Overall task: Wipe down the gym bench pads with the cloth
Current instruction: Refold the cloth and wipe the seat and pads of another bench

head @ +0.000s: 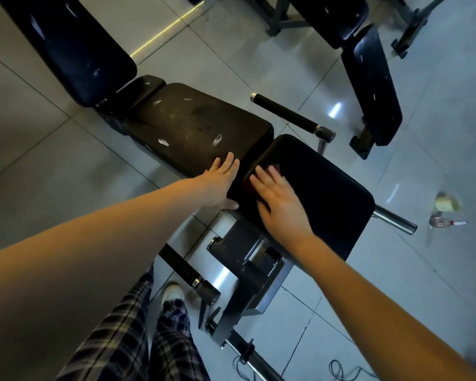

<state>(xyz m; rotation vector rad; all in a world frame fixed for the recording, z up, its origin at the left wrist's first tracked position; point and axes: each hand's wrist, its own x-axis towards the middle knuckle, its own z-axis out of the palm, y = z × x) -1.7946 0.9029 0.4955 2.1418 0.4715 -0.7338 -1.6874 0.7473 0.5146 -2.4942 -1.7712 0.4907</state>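
1. My landmark is the smooth black pad (327, 193) at the near end of the bench; everything below is placed from it.
2. The right hand (278, 199) lies flat on the pad's left part, fingers straight and a little spread, palm down.
3. A dark reddish cloth (248, 186) shows only as slivers around those fingers. The hand presses it against the pad and does not clutch it.
4. The left hand (220, 182) rests against the pad's left edge, fingers stretched out and together, with nothing in its grasp. Its fingertips reach the worn seat pad (193, 125), which sits just beyond.
5. Further beyond that, the long back pad (74, 48) runs away to the upper left.
6. A grip-covered handle bar (286, 112) sticks out just past the pad's far corner.
7. Well to the pad's right, a bottle (440, 222) lies on the tiled floor (259, 64), blurred.
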